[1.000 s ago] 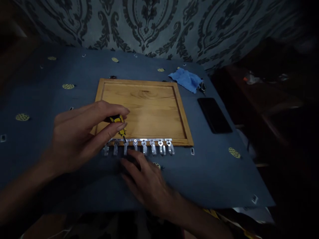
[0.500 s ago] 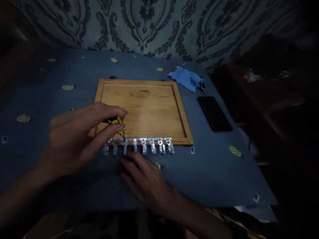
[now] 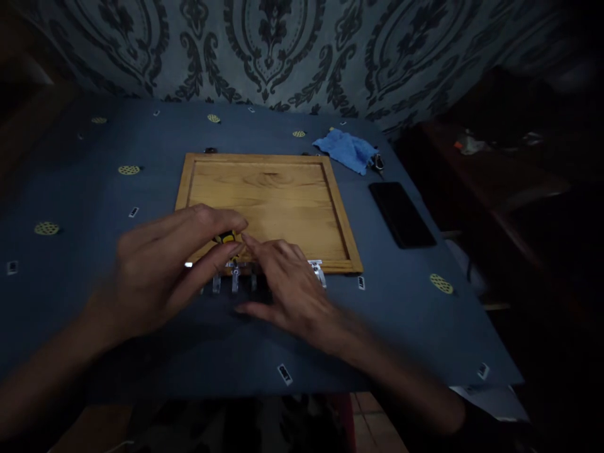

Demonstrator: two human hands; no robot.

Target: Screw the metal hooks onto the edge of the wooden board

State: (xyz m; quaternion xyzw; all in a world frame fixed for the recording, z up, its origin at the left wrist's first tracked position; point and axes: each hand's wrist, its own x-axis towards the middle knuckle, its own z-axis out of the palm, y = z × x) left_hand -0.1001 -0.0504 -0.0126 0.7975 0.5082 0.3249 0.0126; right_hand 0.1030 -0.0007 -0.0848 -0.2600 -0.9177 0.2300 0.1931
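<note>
My left hand (image 3: 163,270) pinches the handle of a small yellow and black screwdriver (image 3: 227,238) between thumb and fingers. Its tip points down at a row of metal hooks (image 3: 235,280) along the near edge of a framed wooden board (image 3: 283,207). My right hand (image 3: 295,283) is over the row with its thumb apart and its fingers stretched out. Its fingertips are close beside the screwdriver; whether they touch it I cannot tell. Several hooks are hidden beneath this hand.
A black phone (image 3: 401,215) lies to the right of the board on the blue tablecloth (image 3: 141,352). Behind it is a crumpled blue cloth (image 3: 348,150) with a small dark object (image 3: 378,163) at its edge. A patterned wall covering (image 3: 268,50) rises behind the table.
My right hand has moved up from below the hooks, its fingers now extended over them toward the screwdriver. My left hand still holds the screwdriver, slightly lower and further right.
</note>
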